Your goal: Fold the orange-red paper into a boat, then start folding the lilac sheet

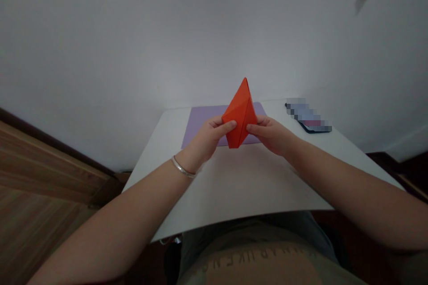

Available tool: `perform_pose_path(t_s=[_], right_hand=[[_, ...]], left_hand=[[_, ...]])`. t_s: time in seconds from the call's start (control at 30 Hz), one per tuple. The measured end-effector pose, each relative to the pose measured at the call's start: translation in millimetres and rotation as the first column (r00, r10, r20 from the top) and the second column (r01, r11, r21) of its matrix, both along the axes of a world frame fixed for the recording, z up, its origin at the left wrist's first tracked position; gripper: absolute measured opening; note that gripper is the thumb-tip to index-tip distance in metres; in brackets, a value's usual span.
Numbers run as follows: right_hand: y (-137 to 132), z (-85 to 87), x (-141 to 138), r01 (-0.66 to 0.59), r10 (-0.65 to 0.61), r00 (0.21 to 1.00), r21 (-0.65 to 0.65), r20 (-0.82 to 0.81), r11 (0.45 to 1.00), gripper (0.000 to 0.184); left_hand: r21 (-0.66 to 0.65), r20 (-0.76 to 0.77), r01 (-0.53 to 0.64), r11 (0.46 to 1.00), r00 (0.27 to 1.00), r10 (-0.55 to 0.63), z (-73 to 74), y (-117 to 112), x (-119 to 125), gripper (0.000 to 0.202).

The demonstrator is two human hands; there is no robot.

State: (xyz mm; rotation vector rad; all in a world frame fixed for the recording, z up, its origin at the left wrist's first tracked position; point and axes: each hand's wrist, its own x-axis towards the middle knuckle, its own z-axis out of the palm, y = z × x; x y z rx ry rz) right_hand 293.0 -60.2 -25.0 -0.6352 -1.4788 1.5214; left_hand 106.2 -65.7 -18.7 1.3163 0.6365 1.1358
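A folded piece of orange paper is held up above the table, its pointed tip upward and its narrower, blunt end downward. A crease or fold edge runs down its front. My left hand pinches its left side, thumb on the front face and fingers behind. On the opposite edge my right hand grips in the same way, its thumb near the central fold. The fingertips behind the paper are hidden. A silver bangle circles my left wrist.
Behind the paper a purple sheet lies on the white table. A dark-edged flat object, partly pixelated, rests at the back right. A pale wall rises behind; wooden panelling stands at the left.
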Motion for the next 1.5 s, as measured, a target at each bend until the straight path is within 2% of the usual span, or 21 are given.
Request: perform_pose_path(t_s=[0.2,0.43,0.7,1.0,1.23,1.5], right_hand=[[-3.3,-4.4,-6.8,-0.093,0.074,0.992,-0.202,-0.099,0.975,0.033],[-3.3,-3.6,-5.4,-0.085,0.053,0.987,-0.217,-0.150,0.972,0.033],[-1.3,-4.3,-2.4,-0.032,0.003,0.989,-0.190,-0.151,0.981,0.030],[-1.3,-3.5,-0.3,-0.048,0.026,0.989,-0.149,-0.148,0.988,0.031],[-2.4,-3.4,-1.0,-0.008,-0.008,0.994,-0.144,-0.111,0.990,0.031],[-5.5,-4.0,-1.6,-0.009,-0.006,0.996,-0.159,-0.090,0.987,0.031]], left_hand=[[-0.199,0.113,0.146,0.969,0.986,-0.125,-2.2,-1.7,1.4,0.039],[-0.270,0.146,0.160,0.949,0.981,-0.124,0.4,-4.4,2.1,0.039],[-0.189,0.160,0.085,0.978,0.986,-0.055,-2.4,1.3,-1.6,0.031],[-0.160,0.127,0.109,0.981,0.988,-0.089,-2.8,1.9,-2.7,0.032],[-0.163,0.070,0.099,0.982,0.994,-0.088,-3.1,0.7,-1.1,0.035],[-0.165,0.088,0.136,0.977,0.989,-0.122,-6.1,-2.8,0.9,0.038]])
